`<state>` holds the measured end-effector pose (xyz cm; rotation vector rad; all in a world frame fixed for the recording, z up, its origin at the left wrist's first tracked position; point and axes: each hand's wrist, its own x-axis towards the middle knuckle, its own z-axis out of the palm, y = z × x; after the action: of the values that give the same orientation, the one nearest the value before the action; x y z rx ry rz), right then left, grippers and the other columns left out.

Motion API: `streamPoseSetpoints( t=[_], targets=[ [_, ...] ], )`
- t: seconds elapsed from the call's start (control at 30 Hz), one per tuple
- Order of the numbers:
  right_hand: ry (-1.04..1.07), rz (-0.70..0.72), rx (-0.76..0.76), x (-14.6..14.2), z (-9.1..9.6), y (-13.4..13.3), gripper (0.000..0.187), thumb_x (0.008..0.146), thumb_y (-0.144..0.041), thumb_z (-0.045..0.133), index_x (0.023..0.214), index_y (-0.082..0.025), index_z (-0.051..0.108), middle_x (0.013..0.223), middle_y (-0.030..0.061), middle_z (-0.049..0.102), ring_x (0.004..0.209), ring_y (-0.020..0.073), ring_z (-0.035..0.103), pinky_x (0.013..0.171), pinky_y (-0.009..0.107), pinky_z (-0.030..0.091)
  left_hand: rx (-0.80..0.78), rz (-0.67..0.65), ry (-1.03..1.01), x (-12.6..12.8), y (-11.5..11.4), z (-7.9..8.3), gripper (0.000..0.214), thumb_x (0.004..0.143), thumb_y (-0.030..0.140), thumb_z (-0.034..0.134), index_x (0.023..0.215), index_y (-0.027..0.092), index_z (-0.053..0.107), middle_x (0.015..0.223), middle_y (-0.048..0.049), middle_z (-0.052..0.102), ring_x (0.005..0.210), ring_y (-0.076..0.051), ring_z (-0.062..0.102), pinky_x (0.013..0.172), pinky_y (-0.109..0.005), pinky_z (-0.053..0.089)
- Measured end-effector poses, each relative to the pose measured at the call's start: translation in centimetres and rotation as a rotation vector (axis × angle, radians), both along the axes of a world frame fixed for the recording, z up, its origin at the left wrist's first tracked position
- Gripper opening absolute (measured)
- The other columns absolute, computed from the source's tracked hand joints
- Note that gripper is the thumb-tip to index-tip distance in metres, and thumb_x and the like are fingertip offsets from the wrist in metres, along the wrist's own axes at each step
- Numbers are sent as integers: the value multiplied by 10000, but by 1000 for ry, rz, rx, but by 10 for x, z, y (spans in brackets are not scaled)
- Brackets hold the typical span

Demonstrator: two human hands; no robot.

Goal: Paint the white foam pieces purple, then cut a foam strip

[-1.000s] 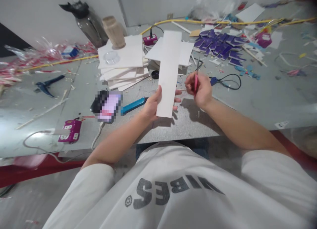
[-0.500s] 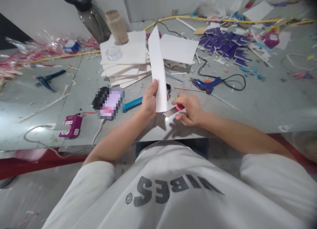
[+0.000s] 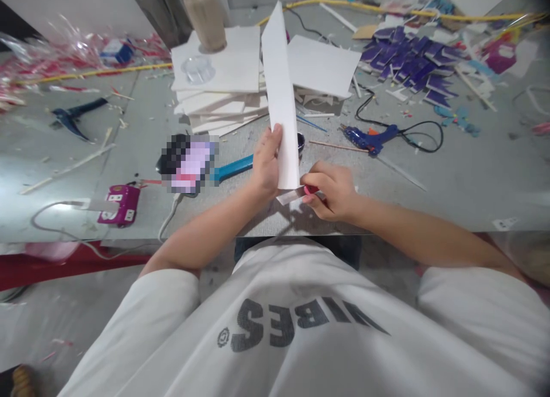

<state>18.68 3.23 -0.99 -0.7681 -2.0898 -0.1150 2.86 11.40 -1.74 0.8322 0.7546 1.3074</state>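
Observation:
A long white board piece (image 3: 281, 99), probably foam board, stands upright and slightly tilted in front of me. My left hand (image 3: 267, 159) is closed around its lower left edge, thumb on the near face. By its bottom end, my right hand (image 3: 329, 191) pinches a small tool with a pink handle (image 3: 310, 189). The tool's flat, pale blade-like strip (image 3: 290, 197) points left, just below the board's lower edge; whether they touch I cannot tell. Behind the left hand lies a blue bar-shaped thing (image 3: 234, 167), partly hidden.
White boards (image 3: 223, 107) are stacked behind, with a brown bottle (image 3: 206, 19) on top. To the right lie a blue glue gun (image 3: 372, 138) with its cord and a purple heap of cut pieces (image 3: 408, 62). A phone (image 3: 187, 162) and a magenta power adapter (image 3: 120, 205) sit left.
My view has shifted slightly, so the table things appear displaced. The pink-handled tool's strip has moved left beneath the board's lower end. Both hands keep their hold.

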Motion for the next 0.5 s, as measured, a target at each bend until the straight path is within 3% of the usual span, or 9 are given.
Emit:
streamPoseSetpoints(
  t=[0.13,0.3,0.4,0.5],
  targets=[
    [-28,15,16,1,-1,0,373,1206,-523,455,1123,-225,664,854,13,616,683,155,502,650,319,399,47,-45,17,-1,3,-6,438,999,733,812,1128,315,777,944,-63,792,1031,-303,833,808,-393,680],
    [25,40,-93,3,-6,0,370,1170,-571,521,1101,-236,662,814,5,613,682,163,510,656,333,377,-18,1,-22,-3,1,2,380,1046,662,785,1068,285,744,965,-57,770,1108,-319,824,855,-397,674],
    [157,29,-243,1,-3,-2,425,1120,-653,600,1034,-240,651,787,-2,585,669,158,487,642,348,361,-57,60,-49,-4,-2,10,358,1041,616,810,1067,274,708,1000,-46,762,1182,-328,802,942,-424,663],
    [334,-49,-456,-2,1,-3,534,1092,-746,603,918,-241,601,736,-18,509,628,139,421,612,353,345,-49,82,-97,-3,-6,17,354,989,516,890,1189,297,697,1099,-37,784,1308,-330,756,1051,-445,651]
  ],
)
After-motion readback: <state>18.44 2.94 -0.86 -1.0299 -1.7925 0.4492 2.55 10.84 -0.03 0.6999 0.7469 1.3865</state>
